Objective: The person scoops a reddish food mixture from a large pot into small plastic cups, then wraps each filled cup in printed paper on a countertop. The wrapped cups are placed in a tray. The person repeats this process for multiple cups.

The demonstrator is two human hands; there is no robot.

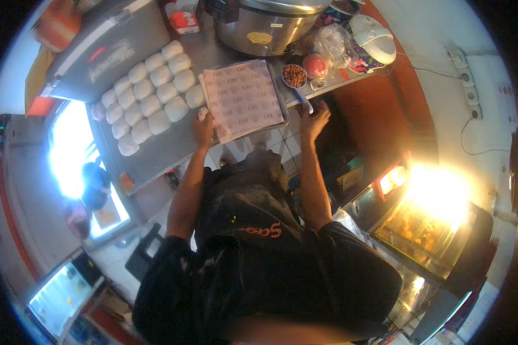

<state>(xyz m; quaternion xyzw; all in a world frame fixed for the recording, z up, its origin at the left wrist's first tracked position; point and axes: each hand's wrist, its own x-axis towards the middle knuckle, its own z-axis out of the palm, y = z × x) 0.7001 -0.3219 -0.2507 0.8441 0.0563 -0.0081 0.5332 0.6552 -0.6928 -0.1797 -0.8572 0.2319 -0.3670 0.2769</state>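
Note:
My left hand (203,133) is at the counter's front edge, by the left side of a stack of printed paper sheets (244,97). A small pale crumpled piece (203,113) shows at its fingertips; what it is, I cannot tell. The sheets rest on a metal tray (286,115) and bear red writing. To the right, my right hand (316,123) has its thumb and fingers about the handle end of a ladle (304,99); whether they grip it is unclear. Brown crumbly food (294,75) fills the ladle's bowl. Rows of white rounded bundles (151,104) sit left of the sheets.
Behind the tray stands a large steel rice cooker (267,30). A red-topped container (315,66), a clear plastic bag (332,43) and a white-lidded rice cooker (373,39) crowd the right. A grey cool box (108,51) borders the bundles. A lit glass display case (423,241) stands at my right.

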